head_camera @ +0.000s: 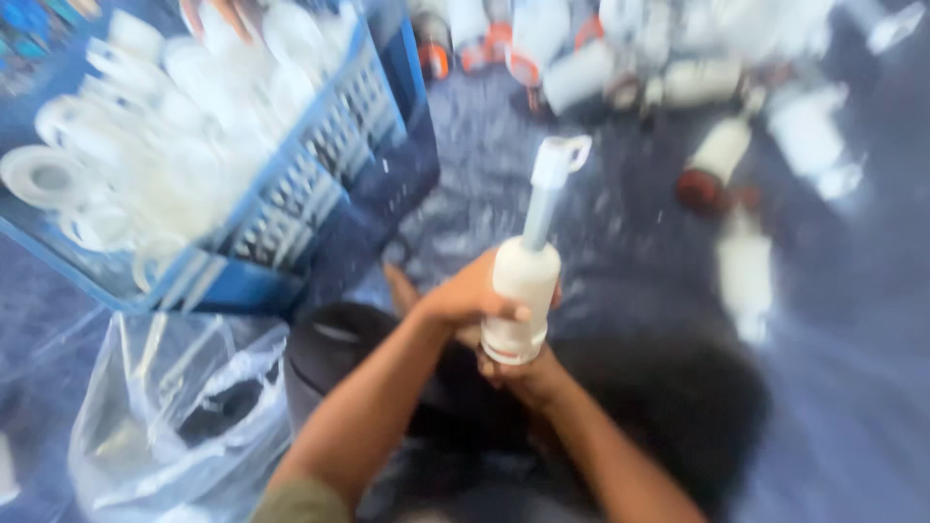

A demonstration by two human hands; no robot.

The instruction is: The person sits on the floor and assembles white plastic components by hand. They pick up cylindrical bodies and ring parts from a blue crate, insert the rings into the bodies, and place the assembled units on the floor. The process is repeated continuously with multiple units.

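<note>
Both hands grip one white plunger-shaped valve part [526, 281] upright over the lap: left hand [463, 298] around its body, right hand [518, 373] under its base. Similar white pieces [722, 155] lie scattered across the blue floor [852, 387]; a blue crate [320, 184] holds white rings, so much seems unfinished.

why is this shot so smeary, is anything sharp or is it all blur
Head view: motion blur smears nearly everything; the white plastic tube part held by the left hand and right hand is clearest, still soft. The blue crate of white rings and the scattered white parts on the floor are washed-out smudges.
</note>
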